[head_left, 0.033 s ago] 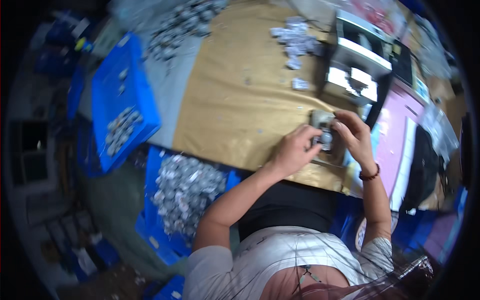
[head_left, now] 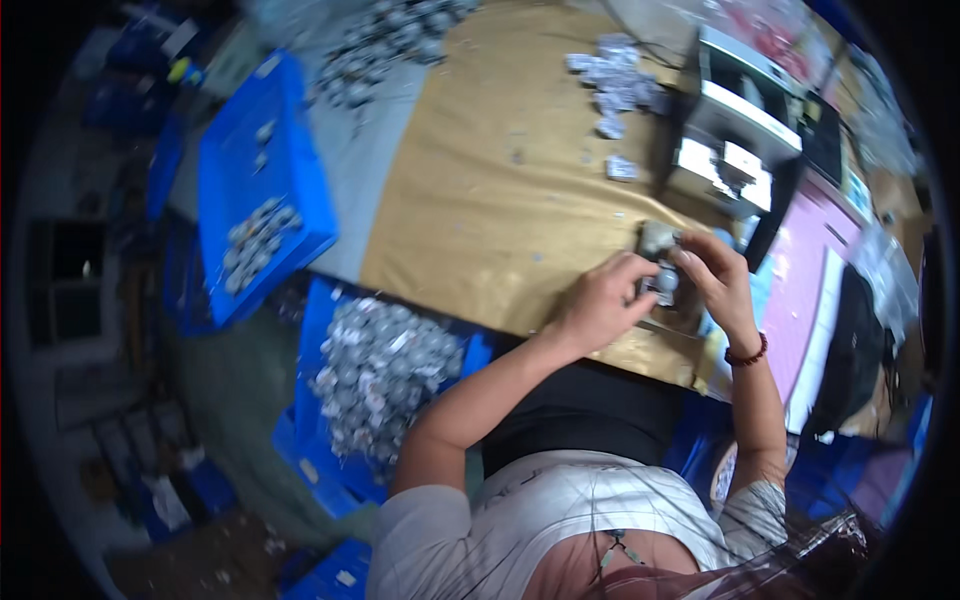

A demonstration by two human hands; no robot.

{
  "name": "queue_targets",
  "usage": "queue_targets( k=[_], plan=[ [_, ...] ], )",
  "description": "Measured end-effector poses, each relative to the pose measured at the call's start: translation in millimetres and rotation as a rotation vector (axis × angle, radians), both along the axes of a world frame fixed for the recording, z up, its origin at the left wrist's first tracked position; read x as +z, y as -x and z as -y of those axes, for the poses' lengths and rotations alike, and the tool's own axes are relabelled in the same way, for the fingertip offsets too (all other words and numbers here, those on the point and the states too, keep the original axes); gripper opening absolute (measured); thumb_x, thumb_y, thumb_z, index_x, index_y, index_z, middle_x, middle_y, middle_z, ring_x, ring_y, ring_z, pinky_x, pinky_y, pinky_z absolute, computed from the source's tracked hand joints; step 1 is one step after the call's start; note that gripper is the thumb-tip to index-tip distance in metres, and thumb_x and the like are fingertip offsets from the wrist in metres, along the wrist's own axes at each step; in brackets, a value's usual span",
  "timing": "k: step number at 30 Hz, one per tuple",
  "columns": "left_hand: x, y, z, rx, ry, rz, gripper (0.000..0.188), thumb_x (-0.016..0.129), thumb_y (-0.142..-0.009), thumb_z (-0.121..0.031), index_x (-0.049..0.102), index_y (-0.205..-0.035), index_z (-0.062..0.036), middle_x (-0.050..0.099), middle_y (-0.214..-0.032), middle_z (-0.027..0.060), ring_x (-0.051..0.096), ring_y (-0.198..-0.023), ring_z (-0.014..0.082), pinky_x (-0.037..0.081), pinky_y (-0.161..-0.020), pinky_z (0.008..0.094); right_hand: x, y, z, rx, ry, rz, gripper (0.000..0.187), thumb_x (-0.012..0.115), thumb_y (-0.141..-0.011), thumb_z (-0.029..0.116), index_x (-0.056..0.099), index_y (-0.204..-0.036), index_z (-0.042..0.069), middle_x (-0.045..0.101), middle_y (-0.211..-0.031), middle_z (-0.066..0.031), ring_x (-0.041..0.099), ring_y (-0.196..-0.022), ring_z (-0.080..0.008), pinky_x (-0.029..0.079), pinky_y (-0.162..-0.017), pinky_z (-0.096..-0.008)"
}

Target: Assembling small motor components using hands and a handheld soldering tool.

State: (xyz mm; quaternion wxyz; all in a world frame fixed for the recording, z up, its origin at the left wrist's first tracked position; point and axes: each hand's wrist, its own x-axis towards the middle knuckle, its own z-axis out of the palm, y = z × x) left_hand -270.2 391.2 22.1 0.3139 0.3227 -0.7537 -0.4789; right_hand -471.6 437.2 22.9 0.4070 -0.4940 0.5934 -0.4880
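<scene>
At the table's near right edge, both hands work over a small grey metal block-like fixture (head_left: 658, 236). A small round grey piece (head_left: 666, 281) sits on it, between my fingers. My left hand (head_left: 603, 305) comes from the left with thumb and forefinger closed at the side of that piece. My right hand (head_left: 722, 285), with a dark red bead bracelet (head_left: 747, 352) on its wrist, bends its thumb and fingers together at the piece's upper right. What exactly the right fingertips hold is hidden and blurred.
Behind the fixture stands a white and grey machine (head_left: 735, 125). White paper-like pieces (head_left: 618, 75) lie on the gold cloth (head_left: 480, 190). Grey round parts fill a blue bin (head_left: 318, 330) beside my left arm; a blue tray (head_left: 313, 190) holds more. Another pile (head_left: 385, 45) lies far left.
The whole scene has shifted slightly to the right in view. Both hands keep nearly the same place at the fixture, their fingers still closed around the grey piece.
</scene>
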Motion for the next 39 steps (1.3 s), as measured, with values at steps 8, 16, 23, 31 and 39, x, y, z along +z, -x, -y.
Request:
queue_targets(
  k=[8, 16, 23, 31, 39],
  plan=[
    [8, -28, -24, 0.085, -0.06, -0.008, 0.031, 0.076, -0.079, -0.005, 0.062, -0.106, -0.0042, 0.059, -0.089, 0.0077, 0.059, -0.061, 0.0154, 0.048, -0.059, 0.0319, -3, -34, -3, 0.145, 0.046, 0.094, 0.01, 0.065, -0.094, 0.006, 0.066, -0.089, -0.002, 0.063, -0.084, -0.0025, 0.055, -0.079, -0.0082, 0.045, -0.071, -0.0244],
    [27, -62, -37, 0.139, 0.041, 0.104, 0.028, 0.077, -0.079, -0.007, 0.063, -0.104, -0.0057, 0.057, -0.083, 0.0074, 0.058, -0.061, 0.0179, 0.048, -0.058, 0.0333, 0, -66, -4, 0.23, -0.104, 0.346, 0.008, 0.064, -0.097, 0.008, 0.065, -0.1, 0.0, 0.067, -0.092, -0.001, 0.06, -0.083, -0.0066, 0.048, -0.075, -0.0227],
    [71, -225, -58, 0.113, -0.254, 0.58, 0.034, 0.079, -0.08, -0.011, 0.065, -0.11, -0.0032, 0.066, -0.093, 0.0073, 0.063, -0.077, 0.0164, 0.051, -0.07, 0.0323, 22, -27, -8, 0.367, -0.143, 0.278, 0.033, 0.061, -0.094, 0.002, 0.059, -0.127, 0.0, 0.068, -0.11, -0.0069, 0.063, -0.1, -0.0133, 0.051, -0.089, -0.0277],
    [73, -340, -62, 0.268, -0.374, 0.804, 0.035, 0.075, -0.083, -0.017, 0.063, -0.112, -0.0016, 0.068, -0.101, 0.0154, 0.066, -0.09, 0.0311, 0.052, -0.08, 0.0392, -15, 144, -39, -0.123, 0.066, 0.202, 0.027, 0.055, -0.103, 0.013, 0.061, -0.124, -0.003, 0.068, -0.107, -0.008, 0.063, -0.096, -0.013, 0.049, -0.088, -0.0261],
    [30, -134, 76, 0.11, 0.448, 0.595, 0.029, 0.072, -0.083, -0.009, 0.065, -0.11, -0.0026, 0.065, -0.104, 0.0156, 0.062, -0.101, 0.0342, 0.05, -0.087, 0.0415, -36, 191, -51, -0.444, 0.065, -0.048, 0.022, 0.06, -0.1, 0.016, 0.068, -0.113, 0.0, 0.07, -0.099, -0.0057, 0.065, -0.087, -0.011, 0.052, -0.077, -0.0243]
  ],
)
